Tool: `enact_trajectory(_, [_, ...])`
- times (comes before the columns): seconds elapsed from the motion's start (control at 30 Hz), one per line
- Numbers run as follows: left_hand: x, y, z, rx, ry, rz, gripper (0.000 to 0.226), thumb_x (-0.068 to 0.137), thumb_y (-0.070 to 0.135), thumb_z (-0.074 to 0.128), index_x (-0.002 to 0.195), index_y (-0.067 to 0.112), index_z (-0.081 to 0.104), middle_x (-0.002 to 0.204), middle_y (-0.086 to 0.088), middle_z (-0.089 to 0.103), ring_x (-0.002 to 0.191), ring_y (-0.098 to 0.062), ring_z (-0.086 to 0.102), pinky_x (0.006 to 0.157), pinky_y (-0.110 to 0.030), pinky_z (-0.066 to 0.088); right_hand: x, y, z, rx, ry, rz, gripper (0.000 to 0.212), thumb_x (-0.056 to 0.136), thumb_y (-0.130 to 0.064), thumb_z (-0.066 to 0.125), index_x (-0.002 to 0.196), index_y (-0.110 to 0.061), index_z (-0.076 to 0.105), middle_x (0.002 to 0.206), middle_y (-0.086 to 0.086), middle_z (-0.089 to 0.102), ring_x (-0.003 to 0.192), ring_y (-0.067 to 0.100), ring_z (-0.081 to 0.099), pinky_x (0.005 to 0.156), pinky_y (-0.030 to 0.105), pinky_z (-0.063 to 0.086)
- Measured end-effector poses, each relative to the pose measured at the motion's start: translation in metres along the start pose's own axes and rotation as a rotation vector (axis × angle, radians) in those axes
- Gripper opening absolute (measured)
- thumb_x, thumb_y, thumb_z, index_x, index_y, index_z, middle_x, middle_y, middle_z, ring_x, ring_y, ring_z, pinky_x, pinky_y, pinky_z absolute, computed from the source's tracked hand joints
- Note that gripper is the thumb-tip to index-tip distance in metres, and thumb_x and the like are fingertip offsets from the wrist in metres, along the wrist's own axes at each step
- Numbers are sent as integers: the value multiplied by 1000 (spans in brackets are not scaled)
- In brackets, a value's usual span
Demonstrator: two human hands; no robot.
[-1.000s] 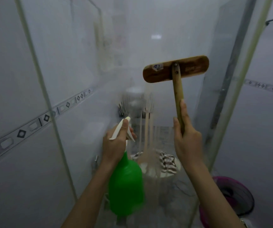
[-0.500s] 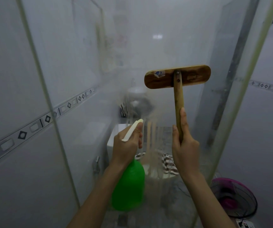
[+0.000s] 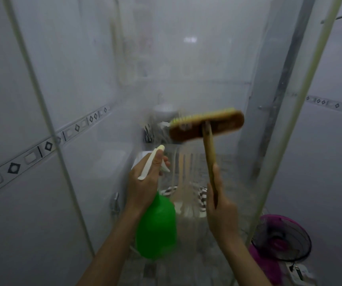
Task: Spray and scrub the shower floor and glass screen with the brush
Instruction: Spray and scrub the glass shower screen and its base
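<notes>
This is a home bathroom, shown by white wall tiles (image 3: pixel 11 79) with a diamond-patterned border strip (image 3: pixel 48 145), a wet, fogged glass shower screen (image 3: pixel 186 79), what looks like a toilet (image 3: pixel 138 161) dimly behind it, a chrome wall valve (image 3: pixel 115 203) and a pink fan (image 3: pixel 281 238) low at the right.

Ahead: glass screen (image 3: pixel 186 69) blocked passage forward.
Above brush head (image 3: pixel 206 126): open glass face, room for a hand.
Between spray bottle (image 3: pixel 155 226) and brush handle (image 3: pixel 209 153): narrow gap.
Left: tiled wall (image 3: pixel 1 79) closed that side.
Lower right: fan (image 3: pixel 281 238) stood near the screen's edge.
</notes>
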State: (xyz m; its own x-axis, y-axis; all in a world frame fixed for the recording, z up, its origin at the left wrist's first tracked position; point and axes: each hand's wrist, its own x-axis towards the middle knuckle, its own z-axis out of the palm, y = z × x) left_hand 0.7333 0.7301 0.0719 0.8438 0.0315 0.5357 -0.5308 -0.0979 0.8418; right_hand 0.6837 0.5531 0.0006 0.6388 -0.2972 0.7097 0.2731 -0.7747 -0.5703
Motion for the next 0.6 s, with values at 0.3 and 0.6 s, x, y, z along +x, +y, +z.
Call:
enact_trajectory(0.3, [-13, -1, -3, -73, -5, -171, 48, 90, 56, 51, 85, 14, 75, 84, -4, 76, 38, -19, 49, 46, -28, 45, 56, -32, -2, 88, 120, -55, 57, 102, -23, 43, 150, -37, 16, 50, -5, 40, 38, 12, 39, 36, 21, 37])
enact_trajectory(0.6, [-15, -2, 0, -102, -3, -180, 48, 92, 52, 50, 89, 11, 75, 90, 0, 77, 39, -11, 51, 45, -23, 45, 46, -21, -15, 83, 107, -37, 57, 100, -21, 45, 149, -34, 18, 53, -12, 39, 40, 10, 41, 40, 13, 34])
